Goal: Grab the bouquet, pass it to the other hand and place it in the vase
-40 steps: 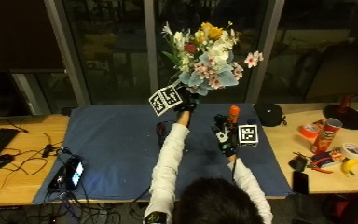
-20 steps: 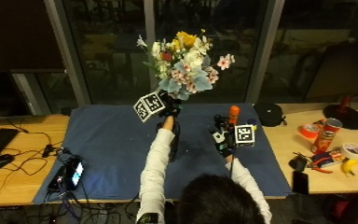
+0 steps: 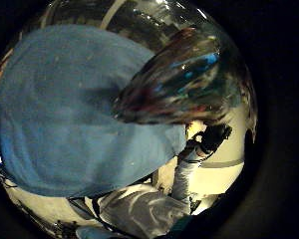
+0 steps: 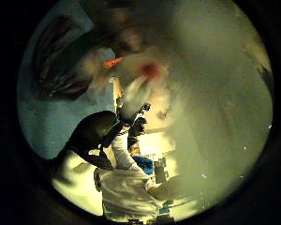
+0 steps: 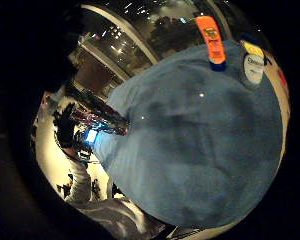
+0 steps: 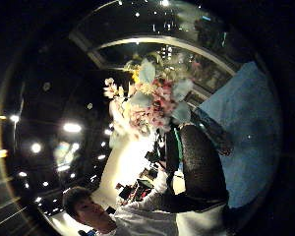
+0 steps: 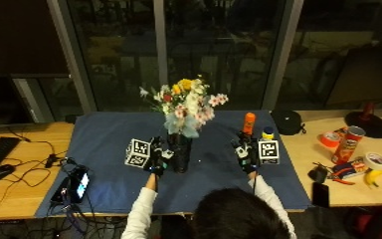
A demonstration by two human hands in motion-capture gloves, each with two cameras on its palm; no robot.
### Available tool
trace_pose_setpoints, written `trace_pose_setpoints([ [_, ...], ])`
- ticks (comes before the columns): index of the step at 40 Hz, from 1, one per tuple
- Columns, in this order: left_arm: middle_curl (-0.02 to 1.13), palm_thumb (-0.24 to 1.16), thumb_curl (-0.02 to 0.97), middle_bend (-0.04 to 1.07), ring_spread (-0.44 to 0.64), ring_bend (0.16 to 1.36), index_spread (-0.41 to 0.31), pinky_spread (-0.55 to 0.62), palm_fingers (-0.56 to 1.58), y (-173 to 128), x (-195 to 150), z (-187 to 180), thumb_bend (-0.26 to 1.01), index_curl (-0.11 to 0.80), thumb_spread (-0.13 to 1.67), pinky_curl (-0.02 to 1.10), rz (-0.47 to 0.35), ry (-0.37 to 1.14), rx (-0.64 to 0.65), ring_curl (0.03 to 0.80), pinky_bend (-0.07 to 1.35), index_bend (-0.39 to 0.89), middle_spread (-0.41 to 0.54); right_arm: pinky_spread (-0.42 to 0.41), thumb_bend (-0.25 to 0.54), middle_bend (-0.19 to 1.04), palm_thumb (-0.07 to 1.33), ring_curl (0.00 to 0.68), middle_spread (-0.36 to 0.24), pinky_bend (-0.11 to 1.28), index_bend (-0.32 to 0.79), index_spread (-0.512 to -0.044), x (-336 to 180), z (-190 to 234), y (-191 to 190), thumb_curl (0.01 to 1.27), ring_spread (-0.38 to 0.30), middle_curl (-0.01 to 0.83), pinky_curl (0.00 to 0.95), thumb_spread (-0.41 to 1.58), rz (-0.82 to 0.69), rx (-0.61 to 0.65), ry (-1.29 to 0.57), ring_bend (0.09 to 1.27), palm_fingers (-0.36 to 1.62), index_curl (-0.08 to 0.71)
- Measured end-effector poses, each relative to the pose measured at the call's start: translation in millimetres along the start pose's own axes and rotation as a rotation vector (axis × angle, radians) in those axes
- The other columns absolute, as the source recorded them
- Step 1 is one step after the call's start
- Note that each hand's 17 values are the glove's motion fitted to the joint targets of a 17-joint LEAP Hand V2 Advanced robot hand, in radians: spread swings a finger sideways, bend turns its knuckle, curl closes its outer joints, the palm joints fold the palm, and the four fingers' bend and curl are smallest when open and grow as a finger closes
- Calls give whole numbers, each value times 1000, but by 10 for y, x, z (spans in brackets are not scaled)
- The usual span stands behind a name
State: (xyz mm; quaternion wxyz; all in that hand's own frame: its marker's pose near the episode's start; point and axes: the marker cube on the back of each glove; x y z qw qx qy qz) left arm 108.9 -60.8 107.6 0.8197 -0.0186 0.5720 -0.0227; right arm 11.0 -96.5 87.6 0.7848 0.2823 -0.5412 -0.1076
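The bouquet [image 7: 186, 107] of pink, white and yellow flowers stands upright with its stems down in a dark vase [image 7: 180, 153] on the blue cloth [image 7: 111, 144]. My left hand [image 7: 157, 159] is low beside the vase on its left, fingers loosely spread, close against the glass; the vase [image 3: 174, 84] fills much of that palm's view. My right hand [image 7: 246, 152] hovers open over the cloth to the right, holding nothing. Its thumb side view shows the bouquet [image 6: 152, 98] above the vase [image 6: 214, 130].
An orange bottle [image 7: 248, 122] and a small yellow-capped bottle [image 7: 267, 133] stand just behind my right hand. A black pouch [image 7: 287, 121], a red can [image 7: 348, 144], tape [image 7: 376, 160] and a banana [image 7: 375, 175] lie at the right. A phone [image 7: 78, 184] sits at the cloth's left edge.
My left hand has come down from high above the table, and the bouquet has dropped with it into the vase. The right hand has stayed about where it was.
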Motion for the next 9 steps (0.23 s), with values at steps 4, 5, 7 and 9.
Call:
trace_pose_setpoints([
  [4,382,449,514,243,245,592,181,236,-226,197,-248,46,-56,361,780,378,-14,1,-16,357,420,83,268,26,-24,158,611,342,-51,298,185,-279,155,11,65,447,-78,343,345,1155,67,-13,7,310,579,372],
  [5,359,445,505,222,276,583,198,266,-212,224,-274,62,-54,349,787,363,-10,1,-19,340,410,79,298,30,-23,156,610,341,-51,292,194,-278,193,25,80,446,-77,341,344,1156,83,-23,15,306,582,376],
  [7,334,441,490,200,330,569,227,316,-190,262,-308,94,-48,326,800,343,-6,5,-26,318,395,73,347,32,-22,156,608,342,-49,283,191,-276,252,57,103,443,-76,338,342,1159,112,-40,31,303,583,379],
  [9,319,439,477,187,372,565,249,354,-175,281,-321,111,-44,306,810,332,-6,6,-30,307,384,70,386,34,-18,156,613,342,-49,277,189,-274,276,77,113,442,-71,336,342,1160,128,-47,36,300,584,383],
])
